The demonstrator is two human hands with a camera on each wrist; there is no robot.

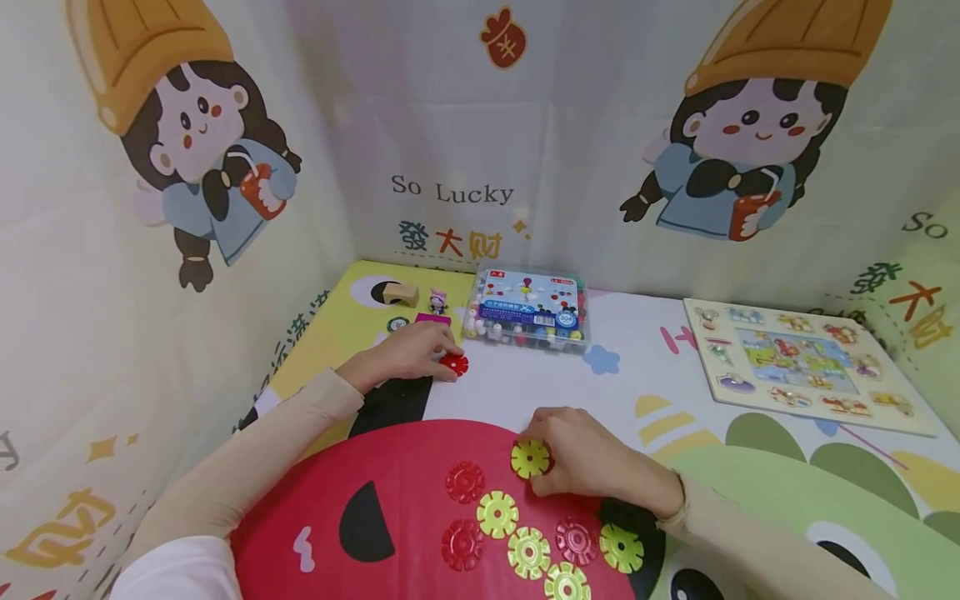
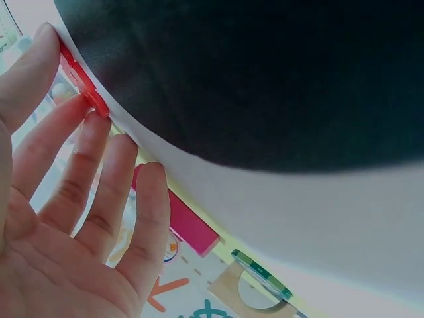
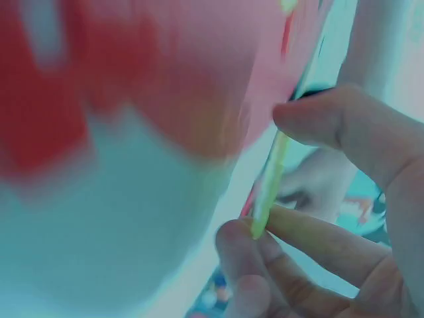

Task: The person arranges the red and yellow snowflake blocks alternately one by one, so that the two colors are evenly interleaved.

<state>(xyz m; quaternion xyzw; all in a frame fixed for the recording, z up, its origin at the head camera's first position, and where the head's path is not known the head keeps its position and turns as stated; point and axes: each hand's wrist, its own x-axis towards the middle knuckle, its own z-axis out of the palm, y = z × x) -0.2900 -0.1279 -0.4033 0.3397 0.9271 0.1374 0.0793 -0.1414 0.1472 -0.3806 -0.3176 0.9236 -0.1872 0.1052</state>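
In the head view my left hand [image 1: 408,354] pinches a red interlocking disc [image 1: 454,363] between thumb and fingers, low over the white part of the tablecloth. The left wrist view shows that red disc [image 2: 83,79] edge-on, with thumb and fingertips at its ends. My right hand [image 1: 592,458] holds a yellow-green interlocking disc [image 1: 530,459] at its rim above the red printed area. Edge-on in the right wrist view, the yellow-green disc [image 3: 270,182] sits between thumb and fingers. Near this hand lie several loose discs, among them a red one [image 1: 465,482] and a yellow-green one [image 1: 497,513].
A clear plastic case [image 1: 525,312] of small coloured pieces stands at the back. Left of it are a wooden block [image 1: 401,293], a small figurine [image 1: 438,302], a pink block [image 1: 432,319] and a green round piece [image 1: 397,323]. A wooden puzzle board [image 1: 802,367] lies at right.
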